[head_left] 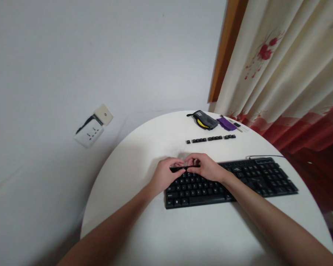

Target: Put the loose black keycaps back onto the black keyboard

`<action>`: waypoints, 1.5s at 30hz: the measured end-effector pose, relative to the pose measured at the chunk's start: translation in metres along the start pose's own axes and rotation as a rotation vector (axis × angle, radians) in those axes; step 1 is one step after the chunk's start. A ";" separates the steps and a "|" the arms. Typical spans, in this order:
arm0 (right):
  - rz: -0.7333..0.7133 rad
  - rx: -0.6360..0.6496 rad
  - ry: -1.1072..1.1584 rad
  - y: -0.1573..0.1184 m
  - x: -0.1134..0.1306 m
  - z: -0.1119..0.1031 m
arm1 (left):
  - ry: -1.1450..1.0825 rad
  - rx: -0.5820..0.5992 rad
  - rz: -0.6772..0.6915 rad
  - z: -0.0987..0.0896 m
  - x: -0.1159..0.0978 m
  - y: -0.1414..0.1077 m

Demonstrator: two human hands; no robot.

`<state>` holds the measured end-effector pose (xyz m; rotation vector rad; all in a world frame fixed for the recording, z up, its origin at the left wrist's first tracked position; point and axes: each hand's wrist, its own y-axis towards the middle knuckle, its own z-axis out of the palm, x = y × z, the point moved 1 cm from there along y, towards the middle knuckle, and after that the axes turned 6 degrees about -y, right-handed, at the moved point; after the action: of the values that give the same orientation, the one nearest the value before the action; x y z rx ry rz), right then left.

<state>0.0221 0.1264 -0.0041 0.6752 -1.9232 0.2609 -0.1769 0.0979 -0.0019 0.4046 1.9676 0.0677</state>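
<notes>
A black keyboard point(211, 190) lies on the white round table. At its upper left edge, my left hand point(165, 170) is closed, thumb and fingers pinched together above the top row. Just beside it my right hand point(204, 167) is also closed in a pinch, fingertips almost meeting those of the left. Whatever sits between the fingertips is too small and too covered to make out. Several loose black keycaps point(215, 138) stand in a line behind the keyboard, split into groups, with a single keycap point(188, 142) at the left end.
At the back of the table point(122, 162) lie a grey and yellow pouch point(204, 120), a purple cloth item point(226, 124) and some thin tools point(238, 126). The keyboard's cable point(262, 156) runs off to the right. A wall with a socket point(89, 133) is at left, a curtain point(283, 66) at right.
</notes>
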 end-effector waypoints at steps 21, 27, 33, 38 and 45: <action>0.017 0.007 -0.143 0.001 0.003 0.000 | 0.339 0.293 0.317 -0.022 -0.018 0.000; 0.058 0.048 -0.130 0.003 0.001 0.000 | 0.299 0.251 0.255 -0.020 -0.010 0.001; 0.117 0.050 -0.077 0.006 -0.002 0.002 | 0.218 0.236 0.142 -0.016 0.003 0.003; 0.146 0.037 -0.137 0.006 -0.008 0.004 | 0.189 0.204 0.092 -0.012 0.006 0.002; 0.070 0.055 -0.123 0.007 -0.004 -0.003 | 0.077 0.112 0.103 -0.012 0.005 0.000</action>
<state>0.0216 0.1349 -0.0057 0.6738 -2.0660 0.3236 -0.1896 0.1014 -0.0009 0.5844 2.0312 0.0399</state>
